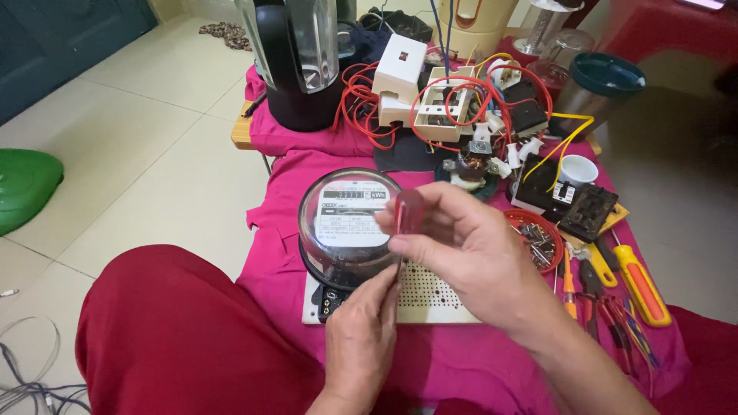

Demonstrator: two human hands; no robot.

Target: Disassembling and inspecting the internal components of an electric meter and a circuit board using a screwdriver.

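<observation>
The right hand (pixel 469 246) fingers grip a red-handled screwdriver (pixel 407 214), its shaft steadied by the pinching left hand (pixel 361 327) fingers at the terminal block beneath the round glass-domed electricity meter (pixel 346 223), so screw work looks underway, unfinished.

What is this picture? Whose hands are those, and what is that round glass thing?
The camera sits on a person's head and looks down, so these are that person's own hands. The right hand holds a screwdriver with a red handle, pointing down. The left hand steadies its tip at the bottom of an electricity meter, a round dial box under a clear dome. The meter sits on a white board full of holes, on a pink cloth. Nearby lie red wires, a red bowl of screws and more screwdrivers.
</observation>
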